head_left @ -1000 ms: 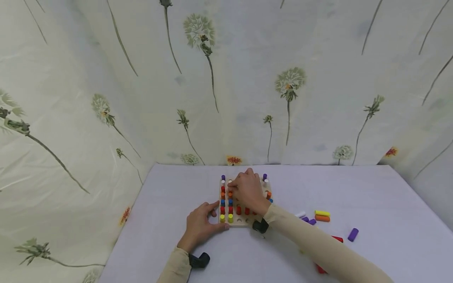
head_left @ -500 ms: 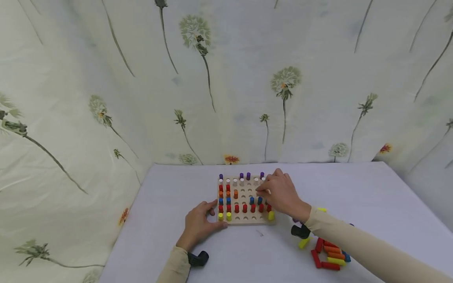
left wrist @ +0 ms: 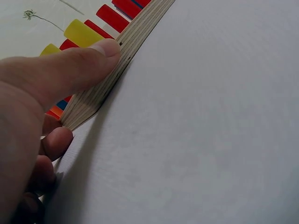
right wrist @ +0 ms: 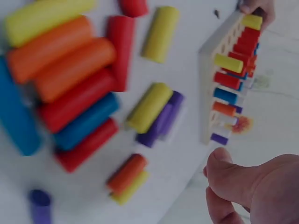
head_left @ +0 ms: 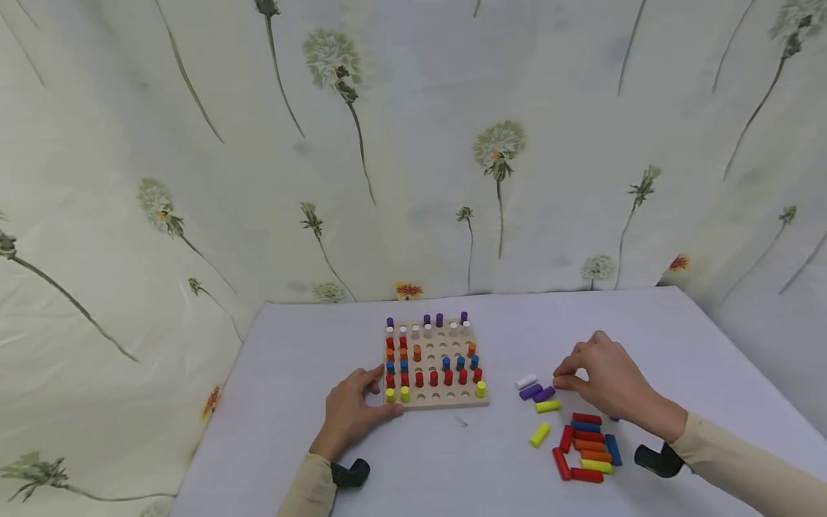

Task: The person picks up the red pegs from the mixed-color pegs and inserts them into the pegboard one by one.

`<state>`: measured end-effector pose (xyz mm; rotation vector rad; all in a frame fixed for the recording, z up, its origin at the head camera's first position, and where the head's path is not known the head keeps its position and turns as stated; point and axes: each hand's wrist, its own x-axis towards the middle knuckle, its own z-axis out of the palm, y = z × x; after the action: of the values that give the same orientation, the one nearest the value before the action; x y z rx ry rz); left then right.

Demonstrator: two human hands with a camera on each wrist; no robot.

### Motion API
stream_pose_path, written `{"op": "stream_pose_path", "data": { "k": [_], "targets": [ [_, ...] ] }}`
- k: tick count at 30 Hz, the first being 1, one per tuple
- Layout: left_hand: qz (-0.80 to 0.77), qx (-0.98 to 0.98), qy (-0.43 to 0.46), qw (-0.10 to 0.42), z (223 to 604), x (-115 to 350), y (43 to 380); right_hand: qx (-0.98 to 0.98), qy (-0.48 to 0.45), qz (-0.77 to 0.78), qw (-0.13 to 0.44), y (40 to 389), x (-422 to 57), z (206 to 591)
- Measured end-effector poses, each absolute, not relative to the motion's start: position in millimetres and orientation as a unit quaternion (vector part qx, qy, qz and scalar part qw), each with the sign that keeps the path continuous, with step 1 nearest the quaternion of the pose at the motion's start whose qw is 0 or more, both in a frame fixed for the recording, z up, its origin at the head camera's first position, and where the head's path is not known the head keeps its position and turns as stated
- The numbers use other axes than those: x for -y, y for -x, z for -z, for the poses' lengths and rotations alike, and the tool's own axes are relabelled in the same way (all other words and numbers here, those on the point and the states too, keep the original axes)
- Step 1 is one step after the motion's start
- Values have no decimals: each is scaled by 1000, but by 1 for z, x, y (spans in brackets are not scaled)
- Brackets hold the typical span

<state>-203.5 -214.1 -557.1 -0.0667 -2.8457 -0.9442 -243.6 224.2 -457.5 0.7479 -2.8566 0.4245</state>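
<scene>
- Steadying pale rectangular wooden pegboard (head_left: 446, 403) far-centre, L hand (head_left: 352, 411) grips its near-left corner, thumb on near edge, fingers curled at left side.
- R hand (head_left: 610, 380) hovers at right, fingers loosely bent, no peg visible in 'em, nr purple cylindrical pegs (head_left: 530, 392) & yellow cylindrical peg (head_left: 548, 406).
- Risks: low R sweep, pegs prob. roll; slack L grip, pegboard may skid.

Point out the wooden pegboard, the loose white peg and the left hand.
Wooden pegboard (head_left: 446, 404), head view: front edge.
Loose white peg (head_left: 526, 382), head view: mid-length.
Left hand (head_left: 351, 409), head view: back of hand.
</scene>
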Motion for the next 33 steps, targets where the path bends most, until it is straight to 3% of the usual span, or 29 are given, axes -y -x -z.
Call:
{"op": "stream_pose_path", "data": {
  "k": [11,33],
  "targets": [
    [312,947,22,76,557,214,201,972,-198,-130,1,224,-266,480],
    [312,946,27,81,559,213,202,975,-190,-119,-5,222,-277,512]
  ]
}}
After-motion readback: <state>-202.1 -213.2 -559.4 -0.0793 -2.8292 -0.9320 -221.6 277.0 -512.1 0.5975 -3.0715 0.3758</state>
